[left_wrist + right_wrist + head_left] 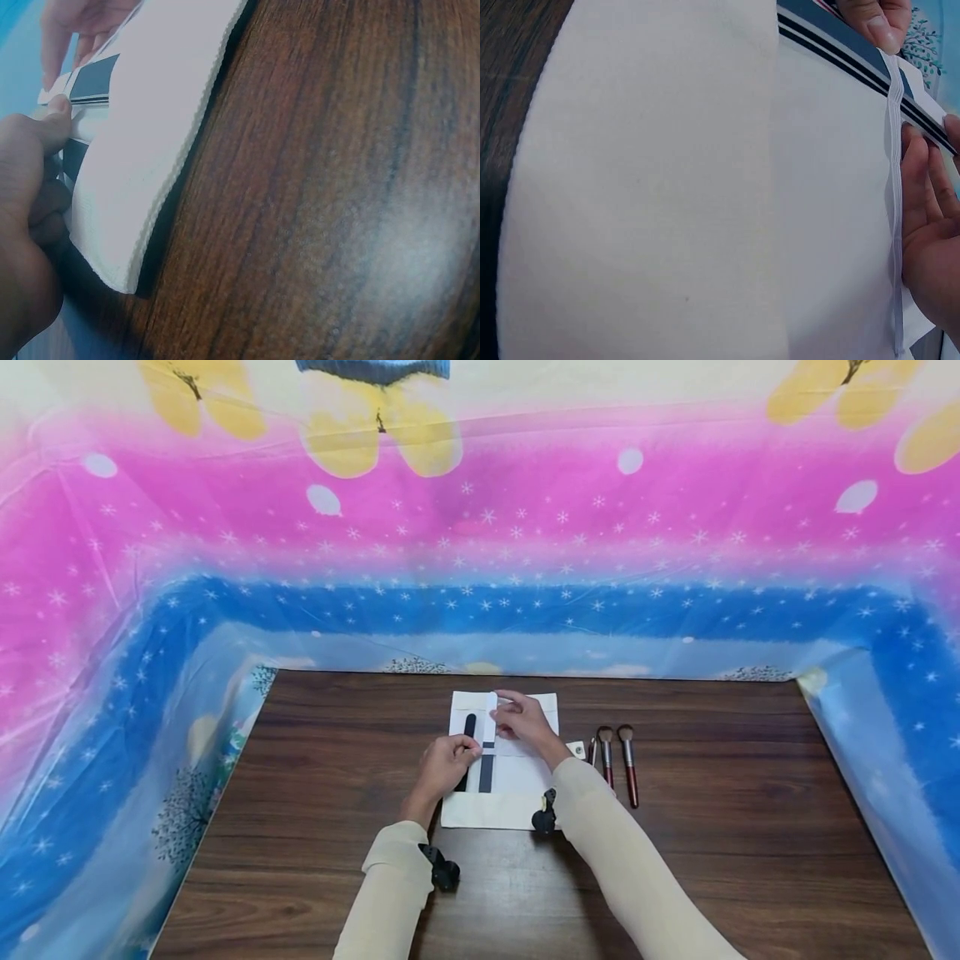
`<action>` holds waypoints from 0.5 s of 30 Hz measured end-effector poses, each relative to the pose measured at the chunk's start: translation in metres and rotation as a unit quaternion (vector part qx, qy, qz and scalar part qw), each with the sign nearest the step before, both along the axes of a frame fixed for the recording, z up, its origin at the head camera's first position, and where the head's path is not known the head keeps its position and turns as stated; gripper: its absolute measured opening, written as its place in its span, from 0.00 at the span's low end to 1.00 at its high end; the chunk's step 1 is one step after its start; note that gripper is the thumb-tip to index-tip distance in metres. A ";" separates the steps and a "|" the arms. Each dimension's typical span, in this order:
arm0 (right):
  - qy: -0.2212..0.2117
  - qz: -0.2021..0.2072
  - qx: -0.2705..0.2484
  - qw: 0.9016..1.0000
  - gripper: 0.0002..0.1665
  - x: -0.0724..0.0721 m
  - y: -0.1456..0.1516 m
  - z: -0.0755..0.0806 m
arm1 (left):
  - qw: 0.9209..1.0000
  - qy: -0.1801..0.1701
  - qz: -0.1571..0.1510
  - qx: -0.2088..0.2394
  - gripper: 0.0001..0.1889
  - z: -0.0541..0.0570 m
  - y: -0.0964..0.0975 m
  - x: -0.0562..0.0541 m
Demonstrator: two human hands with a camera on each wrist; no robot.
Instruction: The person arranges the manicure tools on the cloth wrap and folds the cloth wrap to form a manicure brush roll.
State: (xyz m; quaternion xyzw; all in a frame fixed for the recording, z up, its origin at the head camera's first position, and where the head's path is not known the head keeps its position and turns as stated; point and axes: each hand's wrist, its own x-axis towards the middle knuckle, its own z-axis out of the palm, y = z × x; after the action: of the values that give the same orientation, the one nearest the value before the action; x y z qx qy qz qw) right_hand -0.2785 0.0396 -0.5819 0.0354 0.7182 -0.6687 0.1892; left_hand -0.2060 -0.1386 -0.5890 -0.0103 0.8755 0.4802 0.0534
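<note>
A cream cloth brush roll (pixel 480 811) lies spread on the table, with a white elastic band (pixel 895 202) across its middle. A flat dark grey and white strip (pixel 486 774) with thin black lines runs under the band. My right hand (pixel 522 718) pinches the strip's white far end between thumb and fingers. My left hand (pixel 444 764) pinches the elastic band beside the strip; its thumb shows on the band in the left wrist view. Left of the strip, a black rounded stick (pixel 470 724) lies on the cloth, its middle partly hidden by my left hand.
To the right of the cloth, two makeup brushes with dark red handles, one brush (pixel 607 750) beside the other brush (pixel 628 760), lie near a slim tool (pixel 593 750). A cream tab with a snap (pixel 577 750) sticks out there. Patterned fabric (pixel 480 610) walls the dark wooden table (pixel 315 860).
</note>
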 end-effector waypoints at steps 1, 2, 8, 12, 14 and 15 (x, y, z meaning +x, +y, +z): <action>0.003 0.001 0.000 1.000 0.32 0.000 0.000 0.000 | 1.000 0.000 -0.001 0.000 0.06 0.000 0.000 0.000; 0.006 0.001 -0.001 1.000 0.31 0.001 0.001 0.000 | 1.000 0.000 -0.001 0.001 0.06 0.001 0.000 0.000; 0.014 0.003 0.010 1.000 0.24 0.003 0.002 -0.002 | 1.000 -0.010 0.000 0.004 0.07 0.002 0.001 0.000; 0.021 0.008 0.020 1.000 0.20 0.004 0.003 -0.003 | 1.000 -0.012 0.002 -0.003 0.07 0.002 0.001 0.000; 0.023 0.010 0.021 0.999 0.19 0.005 0.004 -0.003 | 1.000 -0.011 0.002 -0.008 0.06 0.003 0.001 0.000; 0.024 0.012 0.022 0.999 0.18 0.005 0.004 -0.003 | 1.000 -0.010 0.002 -0.010 0.06 0.003 0.001 0.000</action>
State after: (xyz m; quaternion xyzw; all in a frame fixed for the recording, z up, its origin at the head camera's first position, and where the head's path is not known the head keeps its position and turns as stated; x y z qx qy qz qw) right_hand -0.2737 0.0437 -0.5849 0.0144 0.7378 -0.6507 0.1791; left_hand -0.2058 -0.1377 -0.5864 -0.0171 0.8798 0.4710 0.0617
